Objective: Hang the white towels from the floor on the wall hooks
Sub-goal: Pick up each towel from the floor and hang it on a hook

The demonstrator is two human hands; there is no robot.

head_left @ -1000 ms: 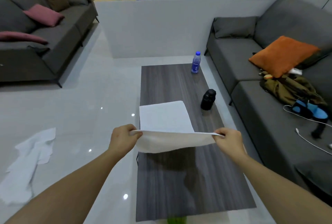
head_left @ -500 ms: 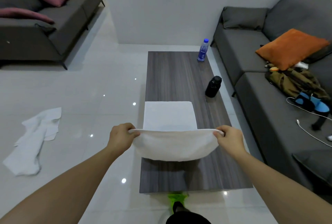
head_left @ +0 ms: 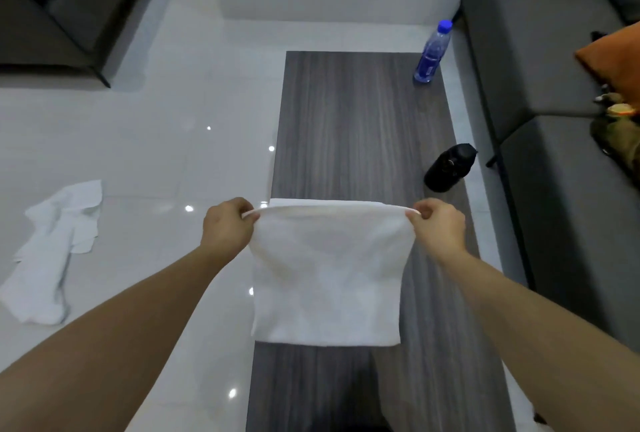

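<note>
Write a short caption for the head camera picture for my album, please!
Two hands, left and right, pinch a folded white towel above a dark wooden table.

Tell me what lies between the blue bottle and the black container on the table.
Nothing: in the head view, only bare wood-grain table shows between the blue bottle and the black container along the right edge.

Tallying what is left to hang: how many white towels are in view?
2. One white cloth towel hangs between the left hand and right hand; one crumpled white towel lies on the floor. Others may be hidden.
</note>
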